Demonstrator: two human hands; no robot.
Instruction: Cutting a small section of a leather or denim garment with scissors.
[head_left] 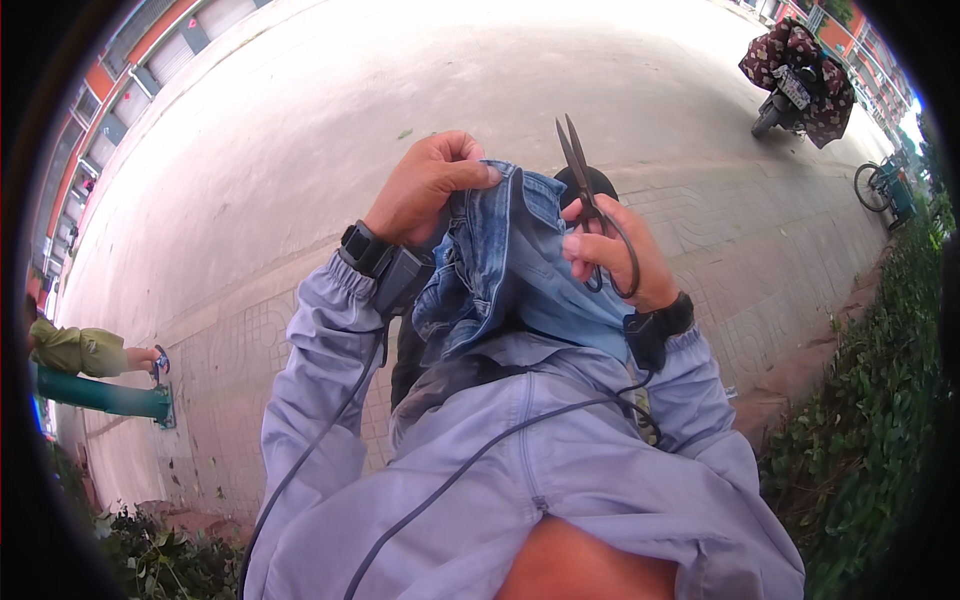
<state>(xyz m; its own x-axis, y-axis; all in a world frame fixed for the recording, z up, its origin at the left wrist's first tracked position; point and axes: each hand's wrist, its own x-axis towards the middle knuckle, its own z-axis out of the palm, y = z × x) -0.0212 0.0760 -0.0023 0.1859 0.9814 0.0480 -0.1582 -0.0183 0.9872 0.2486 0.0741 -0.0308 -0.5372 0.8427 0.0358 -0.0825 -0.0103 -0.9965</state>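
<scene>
Blue denim, apparently a pair of jeans [489, 247], is bunched over my lap with its thick seams and a pocket-like patch showing. My left hand [425, 190] pinches the top edge of the cloth between thumb and fingers and holds it up. Dark metal scissors [586, 190] are in my right hand [632, 255], blades pointing up and away, with the looped handles lying along the fingers. The blades stand nearly together, beside the denim's right edge and not around it. My right fingertips are close against the cloth; whether they pinch it too, I cannot tell.
Black cables [440, 492] run from the wrist devices across my jacket. Green hedge [860, 430] borders the right side. Farther off are a covered scooter [800, 85], a parked cycle [885, 190] and, at left, a person's leg [140, 359] on a green bench [105, 393].
</scene>
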